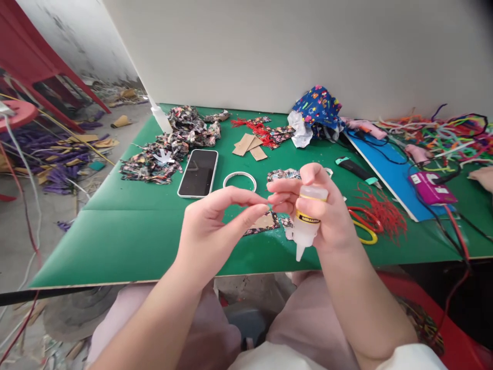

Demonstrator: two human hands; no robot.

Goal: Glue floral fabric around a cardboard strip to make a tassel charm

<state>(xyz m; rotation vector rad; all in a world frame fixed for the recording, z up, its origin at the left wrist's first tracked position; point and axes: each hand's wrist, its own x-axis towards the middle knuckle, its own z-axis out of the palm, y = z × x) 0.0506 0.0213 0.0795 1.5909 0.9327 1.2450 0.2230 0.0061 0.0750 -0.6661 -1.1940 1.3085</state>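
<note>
My right hand [327, 210] is wrapped round a small white glue bottle [307, 228] with a yellow and black label, its nozzle pointing down. The thumb and forefinger of my left hand [219, 221] pinch together beside my right fingertips; anything between them is too small to make out. Below the hands lies a piece of cardboard edged with flowered fabric [265, 222], partly covered by my left hand. A white ring [239, 174] rests just beyond my left hand. More flowered fabric [283, 174] shows behind my right hand.
A phone [198, 173] and crumpled fabric strips [192, 126] lie left on the green table [115, 231]. Cardboard pieces [250, 146] sit behind. Rightward are a box cutter [356, 170], scissors handles [365, 232], red threads [385, 213], a blue board [389, 174] and a corded purple box [432, 187].
</note>
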